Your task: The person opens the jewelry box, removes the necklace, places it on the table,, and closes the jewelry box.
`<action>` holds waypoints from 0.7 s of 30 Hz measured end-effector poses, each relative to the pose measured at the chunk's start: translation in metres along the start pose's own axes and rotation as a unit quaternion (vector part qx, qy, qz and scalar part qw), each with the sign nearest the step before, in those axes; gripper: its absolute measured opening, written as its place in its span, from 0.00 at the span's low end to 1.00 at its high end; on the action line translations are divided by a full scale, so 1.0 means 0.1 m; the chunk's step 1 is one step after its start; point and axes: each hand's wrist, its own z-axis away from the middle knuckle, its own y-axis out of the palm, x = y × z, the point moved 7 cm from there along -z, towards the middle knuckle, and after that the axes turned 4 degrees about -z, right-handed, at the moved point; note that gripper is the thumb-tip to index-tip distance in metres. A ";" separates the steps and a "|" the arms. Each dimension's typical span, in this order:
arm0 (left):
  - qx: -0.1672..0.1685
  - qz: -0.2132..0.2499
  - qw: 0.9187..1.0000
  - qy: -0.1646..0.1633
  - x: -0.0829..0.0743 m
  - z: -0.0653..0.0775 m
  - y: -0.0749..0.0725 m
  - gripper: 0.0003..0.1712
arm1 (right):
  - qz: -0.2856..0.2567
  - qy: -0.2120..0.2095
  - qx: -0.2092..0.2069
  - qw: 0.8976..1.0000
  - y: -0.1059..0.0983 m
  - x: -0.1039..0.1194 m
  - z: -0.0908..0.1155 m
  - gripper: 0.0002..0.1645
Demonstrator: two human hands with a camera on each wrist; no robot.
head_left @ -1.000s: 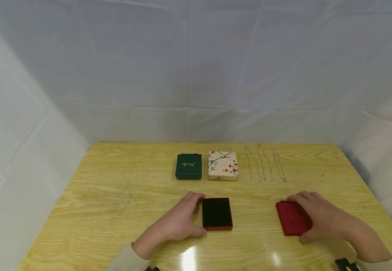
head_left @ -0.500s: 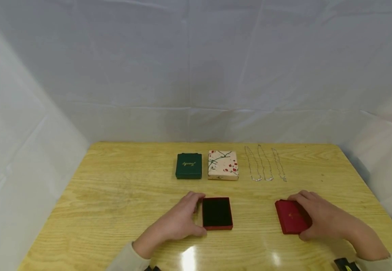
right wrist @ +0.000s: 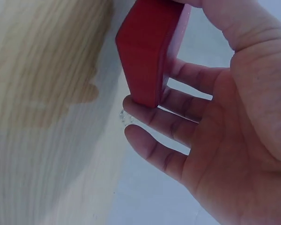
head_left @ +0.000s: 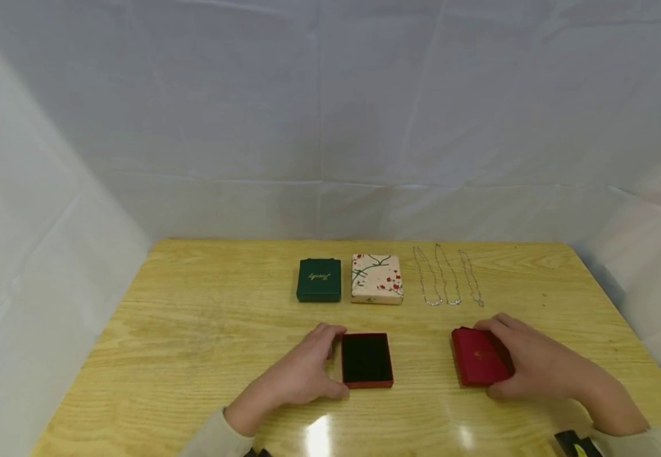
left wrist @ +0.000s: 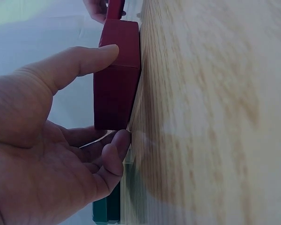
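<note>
A red box base [head_left: 367, 384] with a black lining sits on the wooden table, its inside facing up. My left hand [head_left: 301, 371] holds it from the left; in the left wrist view the thumb lies on one side of the box and fingers touch the opposite side. To the right, my right hand [head_left: 541, 365] grips the red box lid [head_left: 475, 355] between thumb and fingers. In the right wrist view the lid [right wrist: 143, 56] is tilted and seems raised off the table, with the little finger away from it.
A green box [head_left: 319, 280] with gold lettering and a cream floral box [head_left: 376, 279] stand behind the red base. Right of them lie three silver necklaces, one of them with a pendant [head_left: 477, 302]. White cloth [head_left: 319, 127] hangs around the table.
My right hand has moved left with the red lid, bringing it nearer the base and slightly farther from me. My left hand and the base have stayed in place.
</note>
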 end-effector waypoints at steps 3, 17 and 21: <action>0.001 0.001 1.000 -0.002 0.00 0.00 0.00 0.56 | -0.011 0.000 0.004 1.000 -0.01 0.05 -0.04 0.55; 0.001 -0.003 1.000 -0.002 0.00 0.00 0.01 0.56 | -0.018 -0.021 -0.005 1.000 0.01 0.38 -0.25 0.52; 0.001 -0.004 1.000 -0.001 0.00 0.00 0.00 0.56 | -0.014 -0.028 -0.007 0.999 0.06 0.47 -0.34 0.51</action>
